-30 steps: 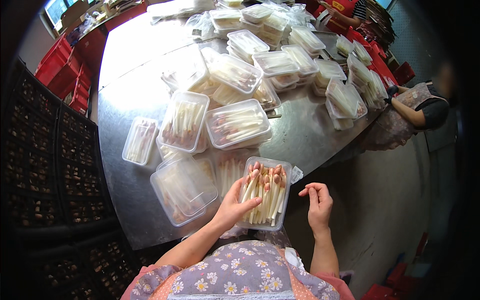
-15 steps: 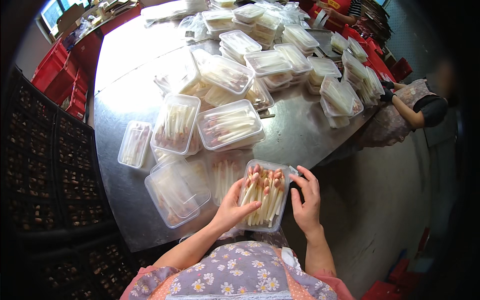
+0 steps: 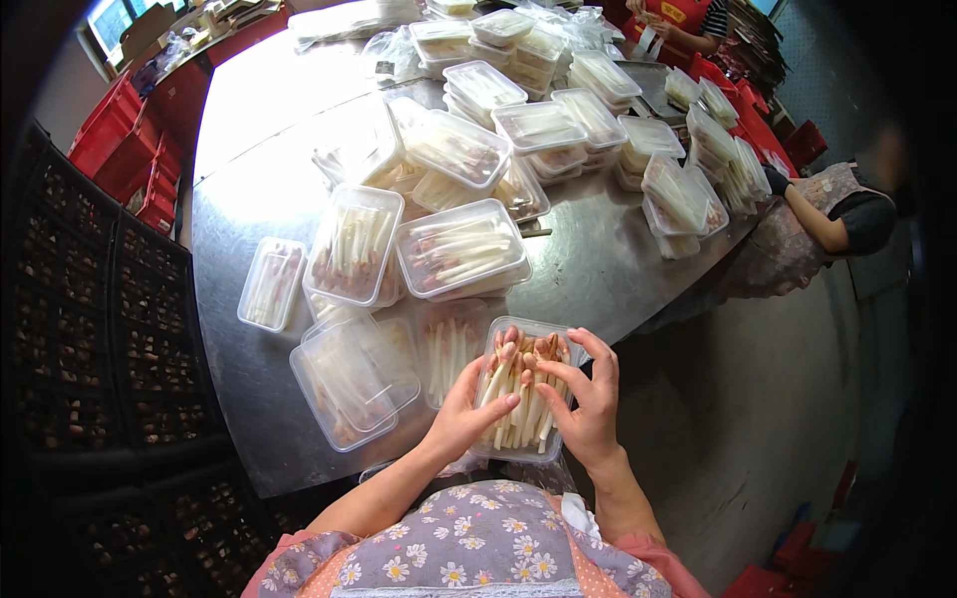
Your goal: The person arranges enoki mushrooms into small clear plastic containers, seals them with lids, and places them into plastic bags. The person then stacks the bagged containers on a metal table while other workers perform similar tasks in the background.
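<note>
A clear plastic box (image 3: 554, 446) full of long white-stemmed mushrooms (image 3: 518, 404) with pinkish-brown caps is held over the table's near edge, in front of my body. My left hand (image 3: 466, 407) grips its left side, the thumb lying over the stems. From the right, my right hand (image 3: 586, 404) reaches in over the mushrooms. Its thumb and a finger close round some near the caps, while the index finger arches by the box's upper right corner. Left of the box, a filled box (image 3: 451, 344) and clear lids (image 3: 334, 374) lie on the table.
Lidded mushroom boxes (image 3: 464, 249) are stacked across the metal table (image 3: 224, 239). Black crates (image 3: 70, 329) stand along the left, red crates (image 3: 115, 140) behind them. A co-worker (image 3: 812, 224) works at the table's right side, and another person (image 3: 678, 30) stands at the far end.
My right hand has moved left from beside the box's right rim onto the mushrooms, fingers closing at the caps. My left hand keeps its grip. The co-worker's arm at the right has shifted slightly.
</note>
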Demonstrator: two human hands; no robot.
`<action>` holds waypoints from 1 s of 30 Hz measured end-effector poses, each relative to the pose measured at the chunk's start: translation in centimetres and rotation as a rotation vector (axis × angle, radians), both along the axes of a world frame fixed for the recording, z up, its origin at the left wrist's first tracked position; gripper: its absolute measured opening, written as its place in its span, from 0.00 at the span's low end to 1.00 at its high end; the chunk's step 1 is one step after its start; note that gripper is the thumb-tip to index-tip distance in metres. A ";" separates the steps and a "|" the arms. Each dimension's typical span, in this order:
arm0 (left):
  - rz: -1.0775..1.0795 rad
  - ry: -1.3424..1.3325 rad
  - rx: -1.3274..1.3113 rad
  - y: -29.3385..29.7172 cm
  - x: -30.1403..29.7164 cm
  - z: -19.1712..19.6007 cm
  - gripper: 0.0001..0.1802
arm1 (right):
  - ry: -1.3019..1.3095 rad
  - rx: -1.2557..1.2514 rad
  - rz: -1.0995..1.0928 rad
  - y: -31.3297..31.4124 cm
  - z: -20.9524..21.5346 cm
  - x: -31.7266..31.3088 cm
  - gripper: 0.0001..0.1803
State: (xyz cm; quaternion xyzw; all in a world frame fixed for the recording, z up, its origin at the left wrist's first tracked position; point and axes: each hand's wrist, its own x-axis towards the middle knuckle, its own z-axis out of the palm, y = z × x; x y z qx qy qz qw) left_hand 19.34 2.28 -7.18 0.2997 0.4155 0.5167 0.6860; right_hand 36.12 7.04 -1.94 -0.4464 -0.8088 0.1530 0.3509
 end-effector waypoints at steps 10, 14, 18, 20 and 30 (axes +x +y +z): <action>-0.024 -0.100 -0.054 -0.4 0.1 -0.9 0.32 | 0.209 -0.120 -0.127 0.5 0.0 0.8 0.17; -0.107 -0.038 -0.010 -0.5 0.1 -0.5 0.34 | 0.131 -0.142 -0.063 1.1 0.0 0.8 0.12; -0.097 0.004 -0.008 -0.6 0.4 -0.5 0.35 | 0.021 -0.111 -0.112 0.9 0.4 0.9 0.08; -0.100 0.026 -0.002 -0.6 0.3 -0.6 0.35 | 0.010 -0.132 -0.132 0.8 0.5 1.0 0.08; -0.116 -0.061 0.011 -0.7 0.9 -1.8 0.31 | 0.026 -0.115 0.007 1.0 0.5 0.6 0.16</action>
